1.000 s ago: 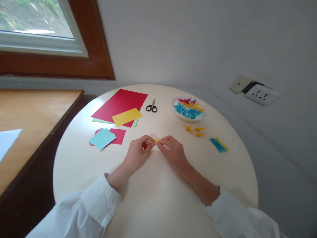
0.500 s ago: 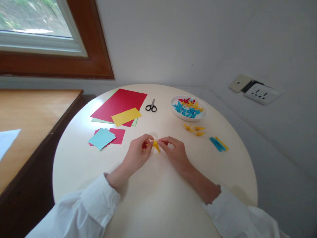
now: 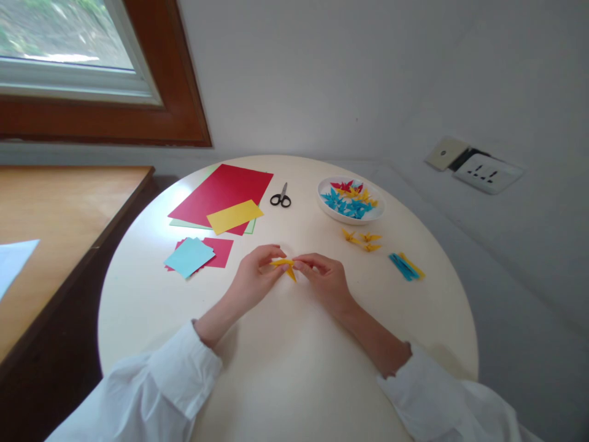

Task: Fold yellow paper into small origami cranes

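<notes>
A small folded yellow paper piece (image 3: 286, 266) is pinched between both hands over the middle of the round cream table (image 3: 285, 368). My left hand (image 3: 254, 277) grips its left end with closed fingers. My right hand (image 3: 322, 279) pinches its right end. Three small yellow folded cranes (image 3: 362, 239) lie on the table to the right, beyond my right hand.
A white bowl (image 3: 350, 202) of blue, yellow and red folded cranes stands at the back right. Black scissors (image 3: 280, 197) lie behind the hands. Red, yellow and light blue paper sheets (image 3: 219, 202) lie at left. Blue and yellow strips (image 3: 405, 266) lie at right. A wooden desk (image 3: 55, 215) adjoins on the left.
The yellow piece has been opened out wider between the fingertips and both hands have shifted slightly, the left fingers flattening over it.
</notes>
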The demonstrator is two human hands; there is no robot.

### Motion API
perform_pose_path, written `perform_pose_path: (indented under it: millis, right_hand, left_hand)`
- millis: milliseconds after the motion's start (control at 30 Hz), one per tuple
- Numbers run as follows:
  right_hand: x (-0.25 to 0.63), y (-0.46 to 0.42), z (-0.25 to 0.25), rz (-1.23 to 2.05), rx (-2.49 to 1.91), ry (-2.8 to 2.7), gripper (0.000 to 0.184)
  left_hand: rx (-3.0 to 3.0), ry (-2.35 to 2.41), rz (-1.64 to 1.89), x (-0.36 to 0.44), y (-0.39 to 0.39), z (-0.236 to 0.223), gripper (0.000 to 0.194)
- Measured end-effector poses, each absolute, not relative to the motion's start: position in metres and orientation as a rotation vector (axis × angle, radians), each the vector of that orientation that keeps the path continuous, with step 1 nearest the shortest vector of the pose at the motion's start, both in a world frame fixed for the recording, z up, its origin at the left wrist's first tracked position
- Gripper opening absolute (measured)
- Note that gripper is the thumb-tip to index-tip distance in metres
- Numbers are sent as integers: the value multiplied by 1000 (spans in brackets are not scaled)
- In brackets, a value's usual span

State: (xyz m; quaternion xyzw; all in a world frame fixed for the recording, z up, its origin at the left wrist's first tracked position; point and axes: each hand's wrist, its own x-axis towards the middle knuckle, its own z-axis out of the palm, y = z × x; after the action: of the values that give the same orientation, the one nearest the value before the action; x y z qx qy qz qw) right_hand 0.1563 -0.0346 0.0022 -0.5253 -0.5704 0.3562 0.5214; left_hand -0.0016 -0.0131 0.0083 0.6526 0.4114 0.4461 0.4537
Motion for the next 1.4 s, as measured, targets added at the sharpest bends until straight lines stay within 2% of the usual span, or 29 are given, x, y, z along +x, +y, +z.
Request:
perform_pose_path:
  millis: [133,533,800,1133,1400]
  right_hand:
    - [156,-35,2,869,-1228,-1344,8]
    - [154,-35,4,884,-1191,-1275,10]
    - [154,-37,6,820,-1160,-1327,3]
    - [155,-39,4,648,-1116,-1481,5]
    - [150,-40,10,824,-1190,-1334,9]
  left_hand:
    - [1593,943,993,-1,-13,11,13]
    - [1801,966,1196,-3,-13,7,7]
    - [1779,964,1204,-3,-13,7,4]
    - [1544,978,1016,0,-15,18,20]
    - [1574,1021,1073,1,-17,17,19]
